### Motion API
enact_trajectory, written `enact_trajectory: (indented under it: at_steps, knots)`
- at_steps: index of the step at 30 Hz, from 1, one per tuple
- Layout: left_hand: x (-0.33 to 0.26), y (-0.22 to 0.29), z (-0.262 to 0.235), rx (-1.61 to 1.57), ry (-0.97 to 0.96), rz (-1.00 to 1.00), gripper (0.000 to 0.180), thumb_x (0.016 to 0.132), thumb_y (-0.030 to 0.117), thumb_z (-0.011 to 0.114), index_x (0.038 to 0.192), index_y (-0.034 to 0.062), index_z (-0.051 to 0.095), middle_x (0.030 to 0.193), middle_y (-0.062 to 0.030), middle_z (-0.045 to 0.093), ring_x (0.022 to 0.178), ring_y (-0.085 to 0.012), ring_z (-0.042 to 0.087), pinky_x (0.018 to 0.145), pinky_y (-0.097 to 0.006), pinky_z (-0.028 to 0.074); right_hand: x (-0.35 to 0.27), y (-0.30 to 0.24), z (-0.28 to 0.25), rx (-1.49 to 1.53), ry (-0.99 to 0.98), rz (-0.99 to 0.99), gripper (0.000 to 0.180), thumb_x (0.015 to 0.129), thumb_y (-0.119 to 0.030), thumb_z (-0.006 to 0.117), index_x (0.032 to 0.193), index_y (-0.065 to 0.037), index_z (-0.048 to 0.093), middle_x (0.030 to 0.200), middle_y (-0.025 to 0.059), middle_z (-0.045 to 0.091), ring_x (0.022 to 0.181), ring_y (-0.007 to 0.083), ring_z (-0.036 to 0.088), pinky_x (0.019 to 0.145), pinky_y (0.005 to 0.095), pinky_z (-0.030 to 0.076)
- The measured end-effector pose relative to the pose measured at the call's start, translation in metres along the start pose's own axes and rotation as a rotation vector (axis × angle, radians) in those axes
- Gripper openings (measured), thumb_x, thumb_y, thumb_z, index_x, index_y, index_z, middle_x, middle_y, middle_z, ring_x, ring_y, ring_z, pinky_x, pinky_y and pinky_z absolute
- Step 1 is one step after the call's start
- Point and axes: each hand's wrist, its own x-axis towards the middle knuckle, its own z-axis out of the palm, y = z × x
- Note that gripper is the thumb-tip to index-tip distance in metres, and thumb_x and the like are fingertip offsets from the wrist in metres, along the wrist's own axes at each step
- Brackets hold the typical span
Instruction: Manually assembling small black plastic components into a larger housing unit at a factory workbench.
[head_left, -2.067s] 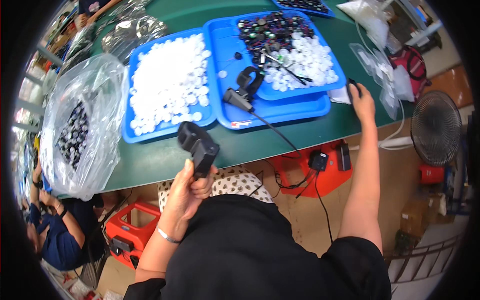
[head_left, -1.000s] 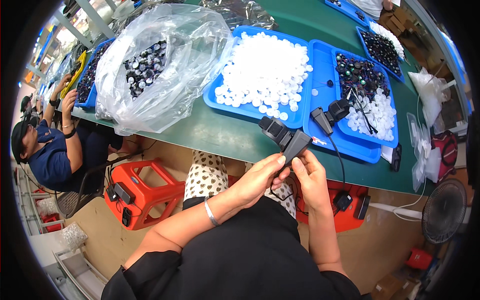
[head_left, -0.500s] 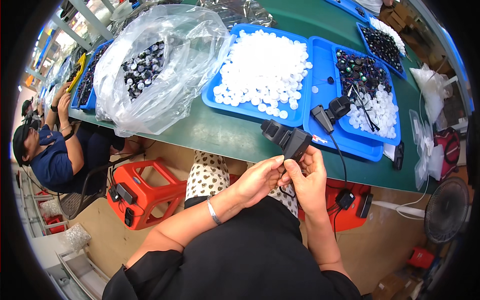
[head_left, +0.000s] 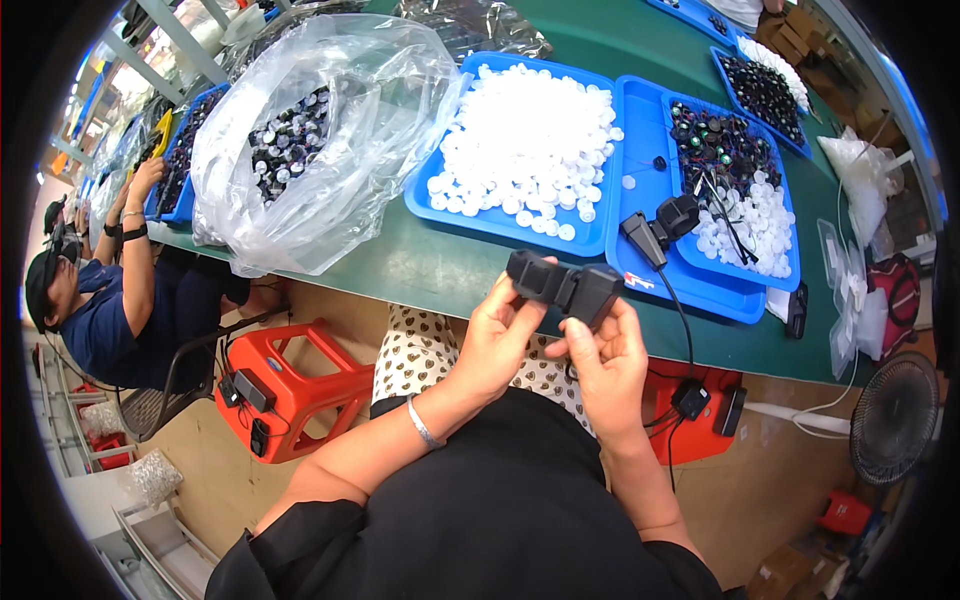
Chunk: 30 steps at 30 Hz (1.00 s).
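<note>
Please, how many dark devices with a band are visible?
2: a held device between the left hand and right hand, a second device on the stacked blue trays. Others may be hidden.

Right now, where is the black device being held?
In the head view, the black device is right of centre, between left hand and right hand, below the white-filled blue tray.

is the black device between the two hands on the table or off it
Off the table: the left hand holds the strap end of the black device, the right hand its block end.
</note>
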Motion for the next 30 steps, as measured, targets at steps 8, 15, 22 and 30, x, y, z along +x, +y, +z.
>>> enact_trajectory:
  at_steps: [8,15,22,30]
  knots:
    - [0.036,0.016,0.004,-0.099,-0.195,0.195,0.061,0.096,0.002,0.045,0.148,0.0066,0.015,0.154,-0.0120,0.017,0.142,-0.0255,0.017,0.115,-0.036,0.017,-0.008,-0.003,0.012,0.058,-0.134,0.088,0.031,0.091,-0.002,0.056,0.112,0.005,0.035,0.105,0.0171,0.058,0.076,0.0142,0.064,0.067,0.0256,0.053]
    - [0.072,0.025,-0.009,0.870,-0.189,0.688,0.076,0.090,0.021,0.059,0.149,0.0084,0.011,0.154,-0.0208,0.001,0.142,-0.0369,0.008,0.112,-0.045,0.020,-0.005,-0.003,0.015,0.079,-0.166,0.098,0.029,0.091,-0.003,0.055,0.111,0.003,0.034,0.097,0.0140,0.057,0.070,0.0131,0.062,0.064,0.0256,0.053]
    - [0.105,0.023,0.010,0.615,0.047,0.565,0.081,0.087,0.016,0.063,0.148,0.0085,0.010,0.149,-0.0179,0.017,0.137,-0.0349,0.026,0.106,-0.047,0.035,0.001,-0.006,0.019,0.112,-0.168,0.082,0.030,0.092,-0.006,0.057,0.111,0.002,0.036,0.094,0.0135,0.057,0.067,0.0132,0.062,0.059,0.0243,0.050]
    - [0.134,0.033,0.020,-0.451,0.264,0.083,0.026,0.095,0.017,0.054,0.115,0.0015,0.047,0.105,-0.0086,0.054,0.093,-0.0163,0.056,0.081,-0.031,0.050,-0.022,0.008,0.032,0.115,-0.268,0.187,0.032,0.091,-0.006,0.058,0.108,0.003,0.032,0.101,0.0157,0.056,0.072,0.0143,0.061,0.065,0.0259,0.052]
